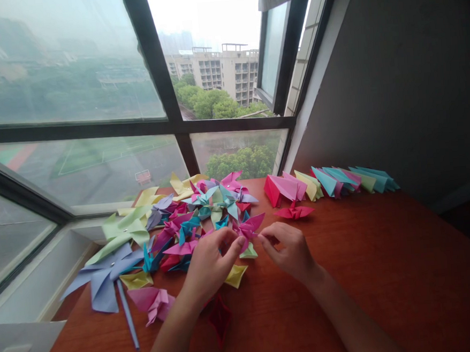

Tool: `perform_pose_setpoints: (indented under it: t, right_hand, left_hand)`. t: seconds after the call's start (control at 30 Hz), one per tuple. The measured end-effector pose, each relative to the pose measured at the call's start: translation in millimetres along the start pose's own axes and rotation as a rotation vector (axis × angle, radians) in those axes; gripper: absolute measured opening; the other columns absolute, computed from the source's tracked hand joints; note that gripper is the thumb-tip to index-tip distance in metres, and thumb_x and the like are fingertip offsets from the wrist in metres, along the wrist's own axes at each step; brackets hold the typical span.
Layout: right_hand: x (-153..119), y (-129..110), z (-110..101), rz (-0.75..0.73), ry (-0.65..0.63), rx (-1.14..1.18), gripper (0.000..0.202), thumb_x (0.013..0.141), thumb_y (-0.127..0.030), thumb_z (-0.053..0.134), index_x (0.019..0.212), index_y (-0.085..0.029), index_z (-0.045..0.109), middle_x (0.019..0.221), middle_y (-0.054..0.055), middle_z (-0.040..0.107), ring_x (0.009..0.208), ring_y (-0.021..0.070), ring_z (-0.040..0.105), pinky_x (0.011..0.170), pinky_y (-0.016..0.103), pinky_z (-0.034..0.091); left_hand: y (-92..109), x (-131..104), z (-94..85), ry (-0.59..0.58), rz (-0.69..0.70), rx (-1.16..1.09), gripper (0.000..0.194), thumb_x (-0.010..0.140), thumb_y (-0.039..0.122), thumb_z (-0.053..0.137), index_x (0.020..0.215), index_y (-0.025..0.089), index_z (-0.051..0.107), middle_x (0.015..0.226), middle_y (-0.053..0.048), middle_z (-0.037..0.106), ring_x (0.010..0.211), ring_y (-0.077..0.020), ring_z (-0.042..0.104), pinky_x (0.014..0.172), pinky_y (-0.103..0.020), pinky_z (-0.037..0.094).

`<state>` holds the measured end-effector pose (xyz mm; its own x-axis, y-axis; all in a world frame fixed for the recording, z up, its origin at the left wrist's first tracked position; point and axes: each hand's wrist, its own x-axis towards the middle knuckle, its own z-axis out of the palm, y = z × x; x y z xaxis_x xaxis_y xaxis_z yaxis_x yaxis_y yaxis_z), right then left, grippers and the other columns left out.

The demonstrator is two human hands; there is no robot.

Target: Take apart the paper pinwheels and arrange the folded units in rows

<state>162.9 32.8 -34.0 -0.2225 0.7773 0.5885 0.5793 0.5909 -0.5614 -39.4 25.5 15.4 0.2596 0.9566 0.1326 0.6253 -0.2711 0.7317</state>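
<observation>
Between my hands is a pink folded paper crane (pixel 248 227), its wings spread, above the front of a pile of folded paper. My left hand (pixel 215 258) pinches its left side between thumb and forefinger. My right hand (pixel 286 247) is closed in a pinch at the crane's right tip. Below the crane lie a pale green folded piece (pixel 249 251) and a yellow one (pixel 236 275). A dark red folded piece (pixel 220 319) rests nearer to me, beside my left forearm.
A blue pinwheel (pixel 112 270) with a stick, a pink folded piece (pixel 153 304) and green pinwheels (pixel 124 232) lie left on the brown table (pixel 371 284). A red crane (pixel 294 211) and a row of paper planes (pixel 334 181) stand back right, by the window and wall.
</observation>
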Motion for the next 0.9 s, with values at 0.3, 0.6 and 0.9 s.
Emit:
perform_pose_setpoints:
  t: [0.3,0.6,0.9]
  right_hand:
    - [-0.5,-4.0,-0.2,0.057,0.035,0.073,0.014,0.09,-0.024,0.058,0.077,-0.021,0.062,0.066,0.001,0.061,0.06,0.0135,0.054,0.059,0.027,0.042]
    - [0.8,-8.7,-3.1,0.134,0.057,0.145,0.019,0.091,-0.03,0.056,0.075,-0.021,0.062,0.065,0.001,0.06,0.057,0.0128,0.053,0.057,0.026,0.045]
    - [0.9,-7.4,-3.9,0.149,0.091,0.162,0.018,0.09,-0.028,0.058,0.074,-0.021,0.061,0.065,0.0,0.06,0.058,0.0127,0.053,0.057,0.026,0.044]
  left_hand:
    - [-6.2,0.3,6.1,0.044,0.004,0.073,0.021,0.091,0.03,0.053,0.083,0.019,0.068,0.076,-0.003,0.069,0.069,-0.0175,0.06,0.064,-0.025,0.041]
    - [-1.7,0.5,-0.7,0.097,-0.053,0.016,0.021,0.089,0.031,0.054,0.079,0.019,0.068,0.069,0.0,0.07,0.062,-0.0167,0.061,0.059,-0.025,0.04]
    - [-5.8,1.2,-1.3,0.089,-0.049,0.006,0.023,0.09,0.032,0.054,0.078,0.018,0.067,0.069,0.0,0.068,0.063,-0.0159,0.059,0.058,-0.023,0.039]
